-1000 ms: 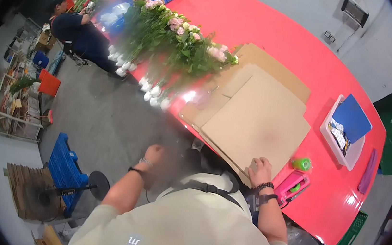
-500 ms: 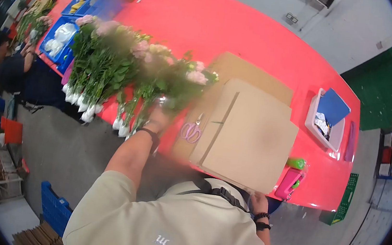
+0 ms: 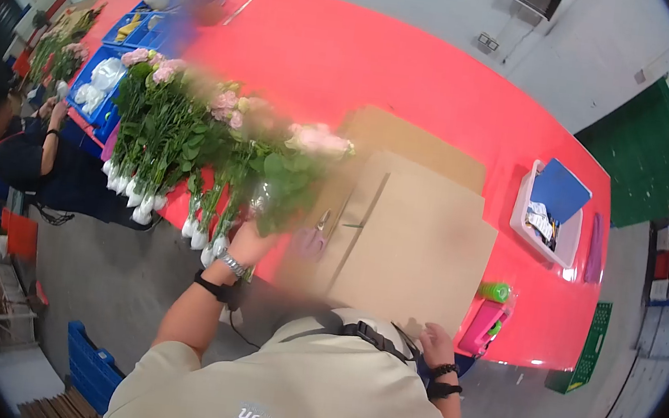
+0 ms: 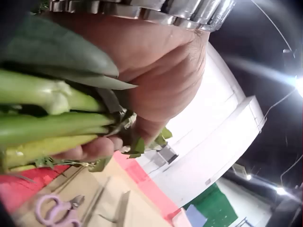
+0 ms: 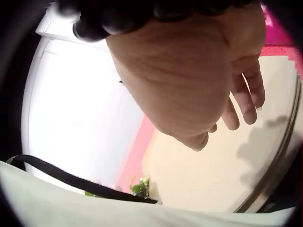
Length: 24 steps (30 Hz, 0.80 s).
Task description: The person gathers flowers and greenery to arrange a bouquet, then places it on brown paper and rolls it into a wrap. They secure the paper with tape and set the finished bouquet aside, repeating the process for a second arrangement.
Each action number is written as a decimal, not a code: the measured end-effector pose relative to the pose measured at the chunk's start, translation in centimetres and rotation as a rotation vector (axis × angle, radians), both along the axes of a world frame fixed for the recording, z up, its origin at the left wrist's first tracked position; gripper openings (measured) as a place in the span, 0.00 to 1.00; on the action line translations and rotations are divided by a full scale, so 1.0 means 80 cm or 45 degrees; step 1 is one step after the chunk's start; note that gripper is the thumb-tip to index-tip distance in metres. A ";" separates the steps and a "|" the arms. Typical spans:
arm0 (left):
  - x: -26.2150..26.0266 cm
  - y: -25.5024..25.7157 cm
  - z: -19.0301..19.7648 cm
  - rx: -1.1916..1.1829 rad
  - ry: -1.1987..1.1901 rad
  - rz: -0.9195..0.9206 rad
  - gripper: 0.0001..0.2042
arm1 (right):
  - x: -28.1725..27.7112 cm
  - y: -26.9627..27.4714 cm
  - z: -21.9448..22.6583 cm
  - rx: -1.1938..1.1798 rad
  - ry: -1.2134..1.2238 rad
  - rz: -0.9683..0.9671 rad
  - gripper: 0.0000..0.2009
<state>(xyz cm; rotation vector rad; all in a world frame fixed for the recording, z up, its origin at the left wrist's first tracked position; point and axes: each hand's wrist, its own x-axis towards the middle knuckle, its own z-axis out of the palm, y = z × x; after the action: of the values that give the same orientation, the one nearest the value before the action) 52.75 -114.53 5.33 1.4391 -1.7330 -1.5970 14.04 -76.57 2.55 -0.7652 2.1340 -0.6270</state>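
On the red bench [image 3: 417,66], scissors [image 3: 321,228] and cardboard sheets [image 3: 421,248] lie toward three o'clock from the left hand [image 3: 251,241], with other flower bunches [image 3: 158,131] at ten. Its fingers curl round green flower stems [image 4: 42,127], leaves partly covering them. The right hand [image 3: 436,346], empty, has slightly bent, parted fingers over the cardboard's near edge, contact unclear, a green roll [image 3: 496,292] at one o'clock.

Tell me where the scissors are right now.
In the head view, the scissors lie on the left part of the cardboard, just right of the person's left hand.
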 end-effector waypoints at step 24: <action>-0.335 0.226 0.132 -0.960 0.348 -0.836 0.24 | -0.052 -0.121 0.168 -0.955 -0.821 0.408 0.38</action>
<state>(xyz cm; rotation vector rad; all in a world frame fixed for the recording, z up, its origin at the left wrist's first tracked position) 25.92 -96.41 15.93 0.2964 -2.3838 -1.0812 9.88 -86.23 15.98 -1.0801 1.1361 -1.3110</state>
